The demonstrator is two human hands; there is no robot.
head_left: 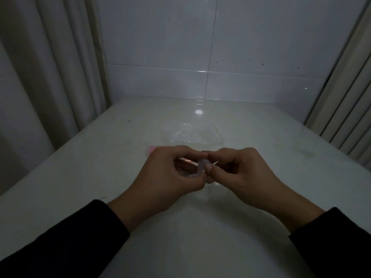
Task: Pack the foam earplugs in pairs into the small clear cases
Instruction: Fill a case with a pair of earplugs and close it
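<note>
Both hands' grip on clear case point(201, 165)

The table point(120, 177) is glossy off-white, the sleeves point(60, 247) black. A pink earplug point(150, 149) peeks past the left hand point(166, 173). The case point(201, 166) is clear (faintly pinkish inside); the wall tiles point(160, 47) are plain white.

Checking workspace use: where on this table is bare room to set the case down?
Bare table lies between the sleeves, left of the left hand and right of the right hand. It is crowded just beyond the hands: a pink item and a clear bag. The case sits pinched between both hands.
</note>
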